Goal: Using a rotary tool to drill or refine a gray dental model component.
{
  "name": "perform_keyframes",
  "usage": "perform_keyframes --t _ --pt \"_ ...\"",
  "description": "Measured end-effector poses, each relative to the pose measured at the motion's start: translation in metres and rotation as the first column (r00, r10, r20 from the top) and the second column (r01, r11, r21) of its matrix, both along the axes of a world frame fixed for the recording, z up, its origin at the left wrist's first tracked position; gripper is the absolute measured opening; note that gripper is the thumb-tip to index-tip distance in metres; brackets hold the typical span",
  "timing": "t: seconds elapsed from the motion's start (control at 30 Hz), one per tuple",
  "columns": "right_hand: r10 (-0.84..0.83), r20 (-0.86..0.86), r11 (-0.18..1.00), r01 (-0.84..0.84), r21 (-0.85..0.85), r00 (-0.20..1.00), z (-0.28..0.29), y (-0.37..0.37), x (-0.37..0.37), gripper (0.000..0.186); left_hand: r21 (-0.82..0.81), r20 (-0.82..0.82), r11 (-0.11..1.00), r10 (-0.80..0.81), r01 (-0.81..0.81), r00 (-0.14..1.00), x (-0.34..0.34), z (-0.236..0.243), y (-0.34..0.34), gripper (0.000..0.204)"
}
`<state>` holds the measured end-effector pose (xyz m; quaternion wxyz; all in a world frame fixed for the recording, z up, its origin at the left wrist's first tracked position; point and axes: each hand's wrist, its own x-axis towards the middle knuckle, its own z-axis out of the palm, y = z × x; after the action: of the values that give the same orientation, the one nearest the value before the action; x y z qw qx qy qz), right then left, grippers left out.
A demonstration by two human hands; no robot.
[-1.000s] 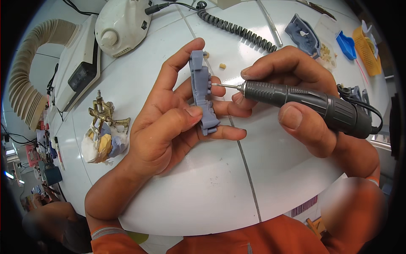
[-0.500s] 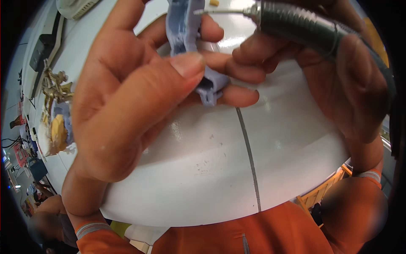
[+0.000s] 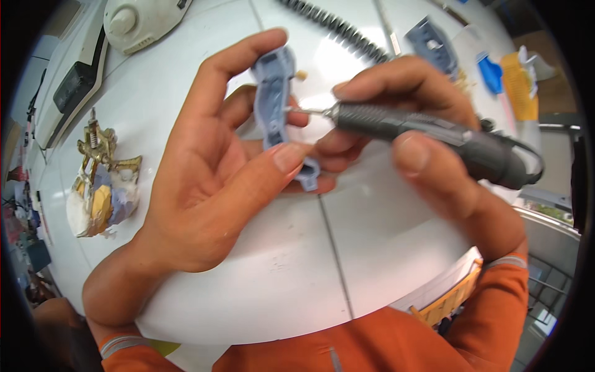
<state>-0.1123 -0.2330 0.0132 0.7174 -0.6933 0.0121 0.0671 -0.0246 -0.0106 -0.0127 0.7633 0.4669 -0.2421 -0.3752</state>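
Observation:
My left hand (image 3: 207,170) holds a blue-grey curved dental piece (image 3: 271,93) upright, pinched between thumb and fingers. A small yellowish bit (image 3: 301,75) shows beside the piece's right edge. In my right hand (image 3: 446,189) is a dark rotary handpiece (image 3: 421,129), gripped like a pen and lying almost level. Its thin metal bur (image 3: 310,111) points left, with the tip at the piece's right edge. Whether the tip touches it I cannot tell. My right fingers rest close against the fingertips of my left hand. Part of the dental piece is hidden behind my left thumb.
On the left of the white table (image 3: 279,279) stands a brass articulator (image 3: 96,146) with yellow and blue-grey casts. A white rounded device (image 3: 142,22) is at the far left. A black coiled cord (image 3: 338,28), a blue-grey curved piece (image 3: 432,46) and a yellow object (image 3: 519,87) lie farther right.
The dental piece and both hands appear lower and smaller, with more of the table's far side in view. The handpiece stays at the piece's right edge.

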Motion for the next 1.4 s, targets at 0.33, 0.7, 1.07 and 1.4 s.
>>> perform_keyframes --t 0.33,0.7,1.07,1.4 --pt "0.010 0.178 0.983 -0.042 0.178 0.984 -0.015 0.005 0.007 0.044 0.171 0.125 0.980 0.082 -0.102 0.989 0.004 -0.004 0.005 0.086" --pt "-0.006 0.144 0.997 -0.004 0.071 0.990 -0.023 -0.012 0.007 0.067 0.076 0.060 0.997 -0.007 0.003 0.998 0.007 -0.010 0.000 0.079" --pt "0.029 0.116 0.999 -0.031 0.014 0.993 -0.004 -0.014 -0.004 0.054 -0.025 -0.179 0.989 -0.149 0.147 0.972 0.015 -0.006 0.003 0.081" --pt "0.101 0.240 0.984 -0.062 -0.165 0.965 -0.012 -0.013 0.002 0.048 0.047 -0.344 0.976 -0.183 0.212 0.921 0.022 0.003 0.009 0.081"
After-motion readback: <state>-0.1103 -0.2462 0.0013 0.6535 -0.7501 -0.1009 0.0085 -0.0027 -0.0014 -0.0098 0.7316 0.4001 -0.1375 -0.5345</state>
